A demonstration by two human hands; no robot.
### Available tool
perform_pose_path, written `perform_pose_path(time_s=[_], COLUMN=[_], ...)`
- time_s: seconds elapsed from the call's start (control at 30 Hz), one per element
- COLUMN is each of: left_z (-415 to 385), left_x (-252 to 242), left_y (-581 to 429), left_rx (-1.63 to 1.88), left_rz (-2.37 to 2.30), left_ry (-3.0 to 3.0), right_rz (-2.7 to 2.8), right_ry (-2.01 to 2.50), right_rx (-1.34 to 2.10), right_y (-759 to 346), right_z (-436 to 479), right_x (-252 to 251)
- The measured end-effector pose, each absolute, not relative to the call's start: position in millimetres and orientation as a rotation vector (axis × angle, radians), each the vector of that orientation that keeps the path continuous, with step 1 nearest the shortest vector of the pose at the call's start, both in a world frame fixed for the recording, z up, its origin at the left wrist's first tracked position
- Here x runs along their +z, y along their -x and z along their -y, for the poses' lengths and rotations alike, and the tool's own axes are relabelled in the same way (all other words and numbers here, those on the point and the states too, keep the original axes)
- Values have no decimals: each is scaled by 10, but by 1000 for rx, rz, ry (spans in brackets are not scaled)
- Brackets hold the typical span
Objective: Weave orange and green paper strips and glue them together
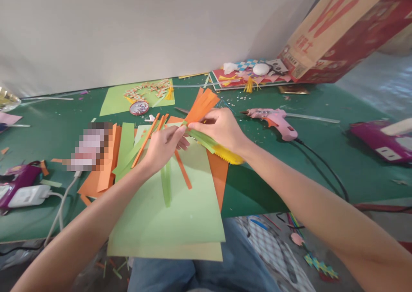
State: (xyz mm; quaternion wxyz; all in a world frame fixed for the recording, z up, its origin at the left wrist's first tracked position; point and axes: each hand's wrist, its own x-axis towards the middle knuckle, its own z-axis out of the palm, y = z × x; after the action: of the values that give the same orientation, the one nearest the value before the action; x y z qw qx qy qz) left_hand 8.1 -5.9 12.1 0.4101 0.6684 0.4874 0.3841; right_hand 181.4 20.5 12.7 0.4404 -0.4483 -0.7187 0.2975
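My right hand point(222, 129) is closed around a bundle of orange paper strips point(202, 105) and green strips point(201, 138), with a yellow comb-like tool point(229, 154) under the wrist. My left hand point(165, 148) pinches the near ends of the same strips, and a green strip point(166, 184) and an orange strip point(183, 170) hang down from it. Both hands hover over large light green paper sheets point(180, 214) lying on the green table point(289, 171). An orange sheet point(219, 176) lies under the green ones.
A pink glue gun point(276, 121) with a black cord lies to the right. More orange and green strips point(119, 154) are piled at left. A round tin of googly eyes point(139, 107), a decorated green sheet point(144, 92), a cardboard box point(341, 30) and purple devices point(383, 142) ring the table.
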Motion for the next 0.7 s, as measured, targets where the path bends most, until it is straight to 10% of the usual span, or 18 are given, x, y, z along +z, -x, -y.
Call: perform_pose_path(time_s=[0.37,0.7], left_z=[-8,-21], left_x=[137,122], left_y=[-26,-7], left_rx=[907,1194], left_rz=[-1018,-1130], left_ry=[-1342,-1489], right_rz=[2240,1808], right_ry=[697,1160], right_rx=[-284,369], right_y=[-1925,-1900], right_z=[-271,-223], right_x=[54,200])
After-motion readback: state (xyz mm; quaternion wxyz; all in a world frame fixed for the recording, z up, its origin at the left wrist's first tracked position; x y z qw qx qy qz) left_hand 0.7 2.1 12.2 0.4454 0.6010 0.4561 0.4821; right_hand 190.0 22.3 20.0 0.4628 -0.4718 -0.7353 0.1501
